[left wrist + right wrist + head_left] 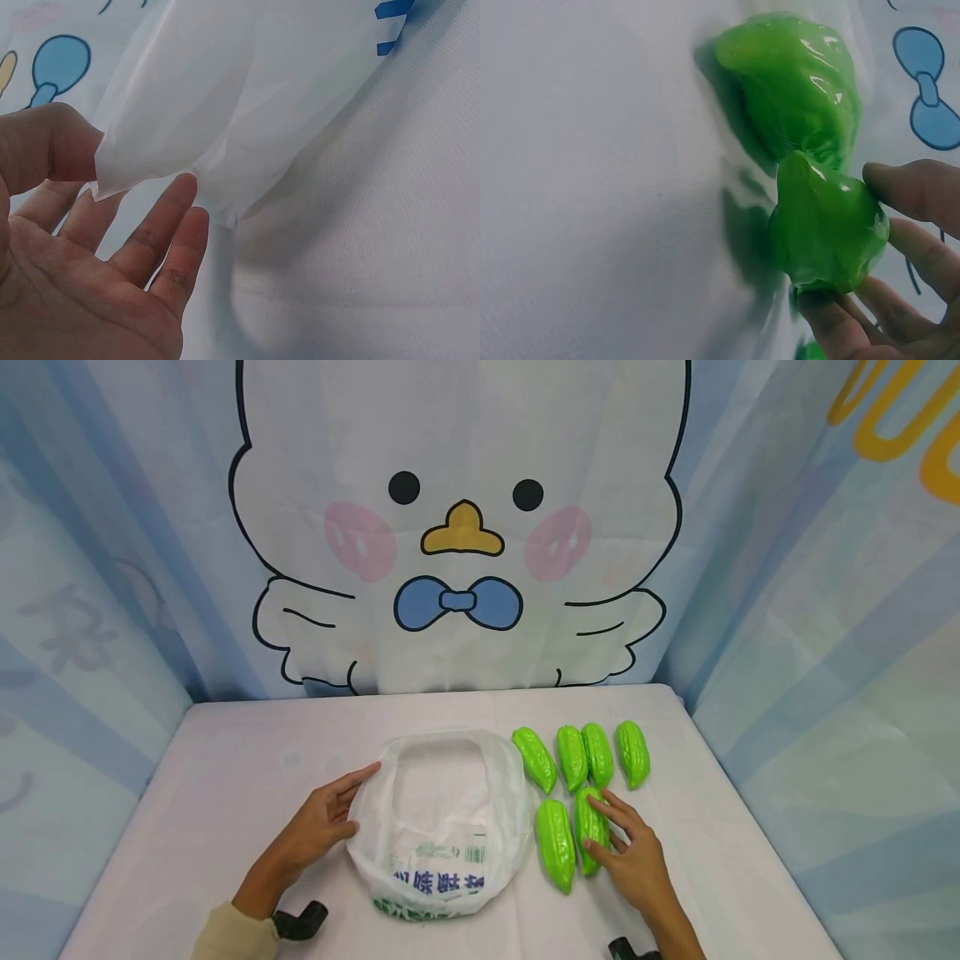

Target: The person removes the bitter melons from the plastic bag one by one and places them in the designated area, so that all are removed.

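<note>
A white plastic bag (pixel 365 860) with blue and green print stands with its mouth spread wide in the middle of the table. My left hand (pixel 318 827) touches the bag's left side, thumb and fingers spread apart; up close, fingertips meet the thin plastic (pixel 225 97). To the right of the bag, my right hand (pixel 637 856) grips a glossy green bitter melon (pixel 829 229) between thumb and fingers. Another bitter melon (pixel 556 843) lies just left of it, beside the bag. Part of the gripped one is hidden by my fingers.
Several more green bitter melons lie in a row behind, from one at the bag's right rim (pixel 535 760) to one at the far right (pixel 633 753). The white-covered table (pixel 247 760) ends at a cartoon-printed curtain (pixel 465 652), with curtains along both sides.
</note>
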Available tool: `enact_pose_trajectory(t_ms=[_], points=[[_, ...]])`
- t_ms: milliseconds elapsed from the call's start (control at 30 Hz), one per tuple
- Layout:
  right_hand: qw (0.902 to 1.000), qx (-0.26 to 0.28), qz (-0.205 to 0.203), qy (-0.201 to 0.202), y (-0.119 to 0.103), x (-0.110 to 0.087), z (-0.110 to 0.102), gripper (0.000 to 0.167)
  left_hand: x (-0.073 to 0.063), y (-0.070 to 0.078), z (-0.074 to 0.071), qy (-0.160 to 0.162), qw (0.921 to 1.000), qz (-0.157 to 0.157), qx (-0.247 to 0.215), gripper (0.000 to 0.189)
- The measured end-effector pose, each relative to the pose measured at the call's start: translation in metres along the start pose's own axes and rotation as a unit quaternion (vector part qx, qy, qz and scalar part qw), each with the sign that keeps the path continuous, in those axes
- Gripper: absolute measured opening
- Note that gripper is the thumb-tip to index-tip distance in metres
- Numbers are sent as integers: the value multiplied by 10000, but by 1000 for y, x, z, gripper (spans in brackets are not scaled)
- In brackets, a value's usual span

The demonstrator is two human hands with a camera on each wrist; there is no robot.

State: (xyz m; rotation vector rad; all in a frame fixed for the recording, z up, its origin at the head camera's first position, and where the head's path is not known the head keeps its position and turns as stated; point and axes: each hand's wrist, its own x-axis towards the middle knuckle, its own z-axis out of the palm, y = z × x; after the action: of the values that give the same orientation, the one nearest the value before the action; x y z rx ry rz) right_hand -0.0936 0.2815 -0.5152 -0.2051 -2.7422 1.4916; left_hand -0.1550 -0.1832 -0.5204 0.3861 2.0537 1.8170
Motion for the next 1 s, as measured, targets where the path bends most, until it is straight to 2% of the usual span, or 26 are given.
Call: enact_pose_trajectory(t_ms=[467, 733, 900, 1000], points=[[9998, -173, -6, 15, 4, 2, 1, 68, 1, 2, 2, 108, 9997, -201, 39, 88], [9996, -257, -84, 105, 5, 3, 0, 68, 0, 2, 3, 230, 9996, -105, 125, 82], [9989, -334, -158, 281, 2, 2, 1, 67, -1, 3, 6, 424, 9989, -33, 214, 73], [9980, -441, -212, 399, -2, 1, 1, 67, -1, 3, 10, 701, 9965, 96, 437, 67]])
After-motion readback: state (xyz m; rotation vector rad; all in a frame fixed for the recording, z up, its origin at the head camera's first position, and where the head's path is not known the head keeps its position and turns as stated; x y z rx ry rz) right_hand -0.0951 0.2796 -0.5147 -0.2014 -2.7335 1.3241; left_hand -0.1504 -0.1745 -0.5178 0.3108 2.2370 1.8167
